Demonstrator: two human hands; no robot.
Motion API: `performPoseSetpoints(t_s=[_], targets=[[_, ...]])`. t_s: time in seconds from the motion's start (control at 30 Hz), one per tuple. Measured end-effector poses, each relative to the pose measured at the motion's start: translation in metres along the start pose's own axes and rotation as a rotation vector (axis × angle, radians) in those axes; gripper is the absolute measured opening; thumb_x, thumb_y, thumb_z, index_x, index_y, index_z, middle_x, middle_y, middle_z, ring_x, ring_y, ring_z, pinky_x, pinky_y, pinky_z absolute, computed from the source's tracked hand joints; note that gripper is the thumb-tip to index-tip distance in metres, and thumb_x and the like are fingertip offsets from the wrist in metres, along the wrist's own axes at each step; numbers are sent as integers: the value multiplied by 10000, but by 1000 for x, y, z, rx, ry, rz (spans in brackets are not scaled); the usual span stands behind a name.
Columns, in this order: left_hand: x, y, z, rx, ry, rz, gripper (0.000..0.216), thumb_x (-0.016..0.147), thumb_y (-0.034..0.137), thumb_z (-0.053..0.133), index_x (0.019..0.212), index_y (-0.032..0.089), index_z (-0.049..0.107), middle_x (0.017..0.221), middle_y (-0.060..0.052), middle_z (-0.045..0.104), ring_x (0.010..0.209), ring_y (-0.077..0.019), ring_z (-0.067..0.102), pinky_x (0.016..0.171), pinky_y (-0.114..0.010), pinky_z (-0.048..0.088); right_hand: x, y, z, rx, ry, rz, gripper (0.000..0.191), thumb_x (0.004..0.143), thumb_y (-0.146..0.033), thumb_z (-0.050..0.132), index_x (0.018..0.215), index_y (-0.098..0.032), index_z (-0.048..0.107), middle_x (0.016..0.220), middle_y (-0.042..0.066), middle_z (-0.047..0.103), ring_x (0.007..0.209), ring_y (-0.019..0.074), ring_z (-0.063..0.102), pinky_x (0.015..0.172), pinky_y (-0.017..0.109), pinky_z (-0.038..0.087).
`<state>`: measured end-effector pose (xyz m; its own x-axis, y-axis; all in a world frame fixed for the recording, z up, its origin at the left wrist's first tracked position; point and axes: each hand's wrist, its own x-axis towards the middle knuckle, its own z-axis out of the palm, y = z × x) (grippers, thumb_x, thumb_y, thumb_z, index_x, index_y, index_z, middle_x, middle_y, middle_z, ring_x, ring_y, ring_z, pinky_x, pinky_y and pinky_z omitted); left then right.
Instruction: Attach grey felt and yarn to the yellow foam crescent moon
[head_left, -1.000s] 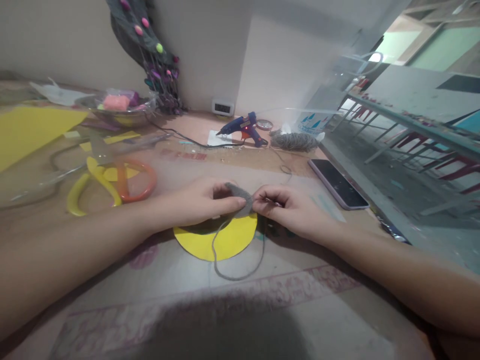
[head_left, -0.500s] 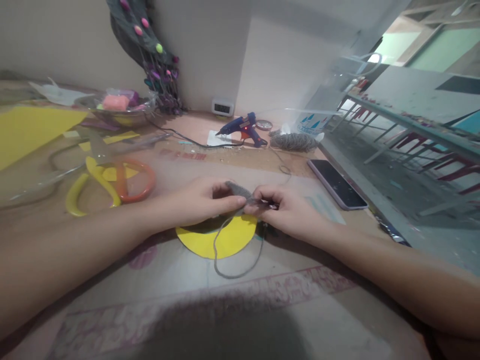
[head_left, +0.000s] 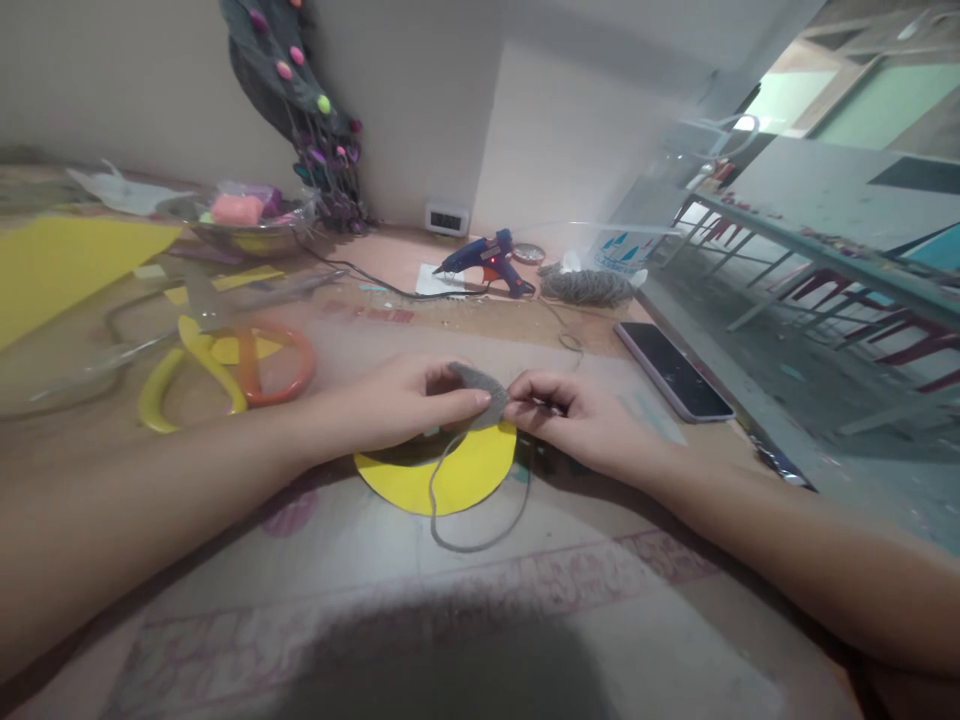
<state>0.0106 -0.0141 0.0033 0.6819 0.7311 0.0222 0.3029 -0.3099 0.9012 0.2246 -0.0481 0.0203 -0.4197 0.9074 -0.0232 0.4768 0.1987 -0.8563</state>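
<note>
A yellow paper crescent (head_left: 431, 485) lies low between my hands, its upper right part covered by closely wound grey yarn (head_left: 491, 402). My left hand (head_left: 420, 405) grips this wound part, thumb on top and fingers behind. My right hand (head_left: 559, 405) is closed at the right edge of the winding, thumb and forefinger pinched together; the yarn seems to be between them, though the fingertips hide it. From the winding a loose loop of grey yarn (head_left: 480, 549) hangs over the crescent and down onto the table.
Yellow-and-orange scissors (head_left: 244, 375) lie at left near my forearm. A blue glue gun (head_left: 480, 255) with its light on stands at the back, beside a grey yarn skein (head_left: 589, 285). A phone (head_left: 675, 370) lies right, near the table edge. A bowl (head_left: 247, 238) holds wrapped clay.
My right fingers have shifted slightly right off the winding, showing more of its grey face. My left hand keeps its hold, and the yarn loop hangs much the same.
</note>
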Motion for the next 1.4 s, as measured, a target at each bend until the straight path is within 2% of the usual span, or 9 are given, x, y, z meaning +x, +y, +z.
performPoseSetpoints(t_s=[0.2,0.4,0.63,0.77,0.87,1.13,1.4], targets=[[0,1,-1,69,-48,19,366,861,511,543,897,163,651,773,-3,632,693,-136,555,626,-245,443,-3,-1,-1,-36,-57,-61,216,865,-356,568,763,-166,581,604,-47,486,504,64,420,481,206,333],[0,-1,-2,47,-89,-10,376,878,504,524,916,158,666,794,-17,651,709,-143,569,647,-252,458,-6,1,-2,76,-104,-54,246,905,-380,526,798,-165,576,573,-46,508,482,74,470,472,207,363],[0,2,-2,23,-61,5,373,866,509,545,918,158,662,801,-18,661,705,-138,570,640,-246,459,-4,0,0,64,-30,-10,250,838,-413,590,763,-175,585,555,-58,467,467,74,447,455,206,345],[1,1,-2,63,-47,3,365,856,502,550,886,158,668,785,-18,658,703,-144,573,631,-246,461,-2,0,1,2,-15,-14,230,832,-396,592,777,-173,607,582,-50,487,502,73,423,474,206,325],[1,1,-3,95,-73,6,319,843,464,575,904,170,680,864,-25,691,773,-166,603,673,-250,473,-1,1,2,-27,8,-38,246,847,-404,578,781,-169,612,630,-32,521,548,80,435,495,209,322],[0,2,-4,88,-89,19,352,872,475,538,948,163,682,812,-6,672,706,-137,577,649,-229,457,-1,3,0,-22,-28,-116,215,888,-353,545,826,-158,610,671,-27,532,580,81,438,543,214,352],[-1,5,-4,68,-89,14,288,877,418,546,917,162,673,818,0,664,717,-127,569,635,-206,449,-4,2,0,23,-37,-95,182,887,-315,521,844,-159,605,635,-40,504,535,78,446,526,220,363]])
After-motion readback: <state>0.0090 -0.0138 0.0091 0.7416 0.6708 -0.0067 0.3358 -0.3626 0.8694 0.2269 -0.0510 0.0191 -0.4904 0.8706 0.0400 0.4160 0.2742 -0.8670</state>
